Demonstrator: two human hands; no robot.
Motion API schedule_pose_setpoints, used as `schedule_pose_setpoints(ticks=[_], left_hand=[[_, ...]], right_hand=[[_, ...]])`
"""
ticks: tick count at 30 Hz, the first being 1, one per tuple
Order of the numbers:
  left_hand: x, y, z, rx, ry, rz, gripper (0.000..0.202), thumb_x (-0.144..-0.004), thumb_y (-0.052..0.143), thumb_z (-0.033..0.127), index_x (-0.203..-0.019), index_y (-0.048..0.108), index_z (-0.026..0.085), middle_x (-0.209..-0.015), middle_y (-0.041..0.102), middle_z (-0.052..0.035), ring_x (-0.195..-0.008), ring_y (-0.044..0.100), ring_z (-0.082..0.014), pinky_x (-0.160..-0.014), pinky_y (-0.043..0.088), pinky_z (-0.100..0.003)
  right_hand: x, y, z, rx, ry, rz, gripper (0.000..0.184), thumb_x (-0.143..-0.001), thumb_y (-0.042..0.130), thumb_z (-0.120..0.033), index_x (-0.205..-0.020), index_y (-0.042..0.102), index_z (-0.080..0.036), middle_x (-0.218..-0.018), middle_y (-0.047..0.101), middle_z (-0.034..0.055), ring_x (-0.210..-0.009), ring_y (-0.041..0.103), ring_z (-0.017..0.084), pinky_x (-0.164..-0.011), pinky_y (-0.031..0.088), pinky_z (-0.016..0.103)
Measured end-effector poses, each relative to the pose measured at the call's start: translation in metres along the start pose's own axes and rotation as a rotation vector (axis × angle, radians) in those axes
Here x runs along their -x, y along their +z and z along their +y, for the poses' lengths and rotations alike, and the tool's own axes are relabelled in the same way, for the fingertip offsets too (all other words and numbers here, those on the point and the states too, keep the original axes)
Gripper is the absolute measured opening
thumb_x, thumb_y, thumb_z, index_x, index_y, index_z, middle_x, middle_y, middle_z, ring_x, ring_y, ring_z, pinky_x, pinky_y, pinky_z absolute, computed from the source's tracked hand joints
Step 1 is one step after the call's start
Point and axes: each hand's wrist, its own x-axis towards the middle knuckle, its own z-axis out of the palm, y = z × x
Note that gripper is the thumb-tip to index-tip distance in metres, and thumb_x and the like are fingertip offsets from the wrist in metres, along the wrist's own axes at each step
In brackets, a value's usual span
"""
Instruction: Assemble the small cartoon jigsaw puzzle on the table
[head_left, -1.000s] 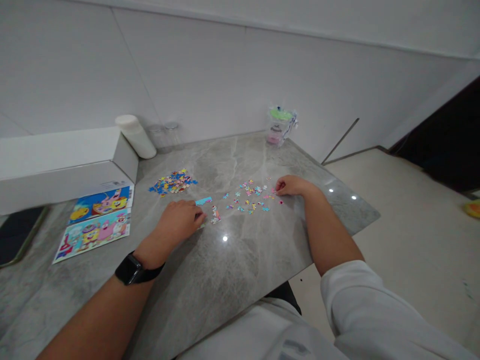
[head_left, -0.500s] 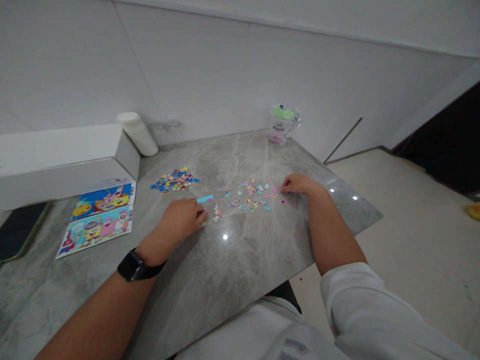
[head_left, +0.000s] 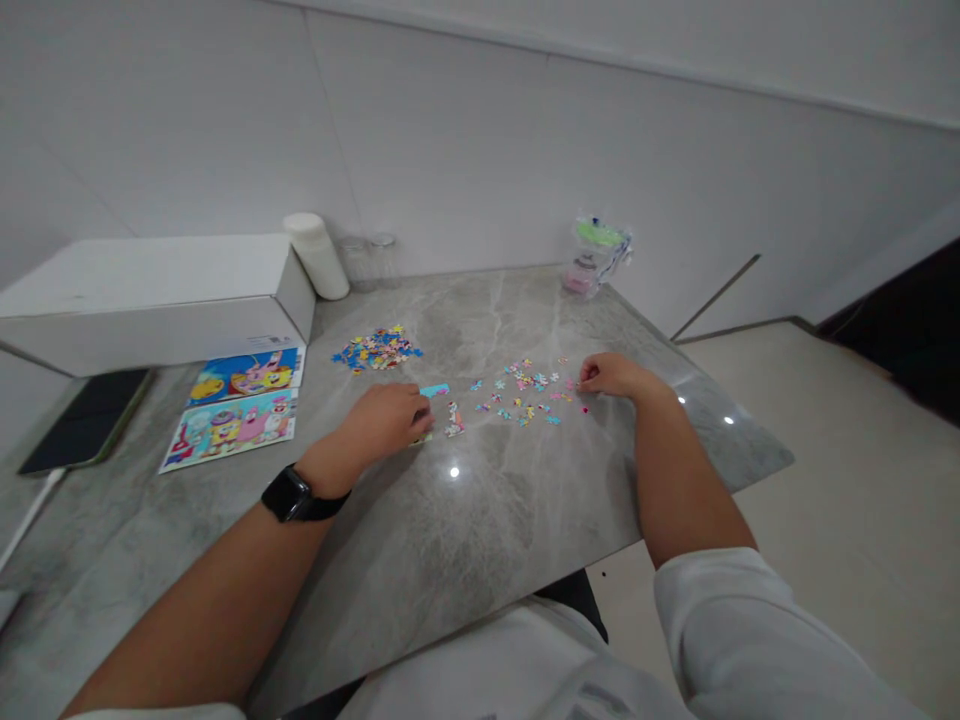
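My left hand (head_left: 384, 424), a black watch on its wrist, rests on the table with its fingers curled down onto joined puzzle pieces. A blue strip of pieces (head_left: 435, 390) sticks out past its fingertips, and the hand hides the rest. Just right of it lies a small joined section (head_left: 454, 420) in white and pink. My right hand (head_left: 609, 376) is closed in a pinch at the right edge of the scattered puzzle pieces (head_left: 529, 380); whatever its fingertips hold is too small to make out. One red piece (head_left: 586, 410) lies just below those fingers.
A heap of mixed pieces (head_left: 379, 349) lies farther back. At left are two picture cards (head_left: 232, 430), a phone (head_left: 86, 420) with a cable and a white box (head_left: 150, 330). A white bottle (head_left: 319, 258), clear glasses (head_left: 371, 262) and a bagged cup (head_left: 595, 260) stand by the wall.
My view has turned slightly left, so everything sits farther right and more of the phone shows. Both hands keep nearly the same places on the table.
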Motion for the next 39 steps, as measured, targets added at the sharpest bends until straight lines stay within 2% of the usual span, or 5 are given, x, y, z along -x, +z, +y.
schedule_pose_setpoints(ticks=[6,14,21,30,39], left_hand=[[0.005,-0.012,-0.001,0.004,0.038,0.093,0.028,-0.102,0.058,0.034,-0.116,0.078,0.021,-0.112,0.074,-0.0108,-0.104,0.069,-0.0272,-0.089,0.05,-0.038],[0.013,-0.029,0.016,0.008,0.074,0.166,0.025,-0.104,0.058,0.032,-0.12,0.074,0.022,-0.114,0.074,-0.0096,-0.109,0.068,-0.027,-0.094,0.05,-0.04],[0.013,-0.022,0.025,0.012,0.16,0.177,0.023,-0.103,0.058,0.027,-0.118,0.074,0.023,-0.109,0.074,-0.0079,-0.103,0.069,-0.025,-0.09,0.051,-0.04],[0.006,0.0,0.025,-0.018,-0.021,0.14,0.025,-0.099,0.066,0.041,-0.105,0.079,0.02,-0.103,0.074,-0.0098,-0.099,0.07,-0.0279,-0.08,0.052,-0.037],[0.003,0.01,0.029,0.027,0.055,0.09,0.026,-0.103,0.059,0.042,-0.119,0.078,0.033,-0.104,0.075,-0.0051,-0.094,0.071,-0.0246,-0.068,0.047,-0.032]], right_hand=[[-0.006,-0.032,-0.046,-0.124,-0.18,0.152,0.01,-0.084,0.075,-0.028,-0.088,0.072,-0.019,-0.086,0.076,0.0045,-0.077,0.066,0.017,-0.068,0.047,0.027],[-0.004,-0.069,-0.153,-0.247,-0.455,0.276,0.023,-0.09,0.077,-0.042,-0.095,0.076,-0.02,-0.087,0.074,0.0052,-0.081,0.066,0.018,-0.074,0.05,0.029],[-0.019,-0.026,-0.209,-0.326,-0.626,0.124,0.008,-0.085,0.074,-0.026,-0.086,0.073,-0.019,-0.081,0.073,0.0016,-0.076,0.064,0.016,-0.069,0.045,0.026],[-0.041,0.024,-0.21,-0.274,-0.584,-0.016,0.008,-0.083,0.072,-0.023,-0.089,0.075,-0.019,-0.082,0.075,0.001,-0.076,0.065,0.015,-0.071,0.046,0.024],[-0.041,0.042,-0.216,-0.079,-0.537,-0.233,0.011,-0.085,0.071,-0.017,-0.094,0.077,-0.017,-0.081,0.076,0.0005,-0.068,0.063,0.013,-0.063,0.042,0.022]])
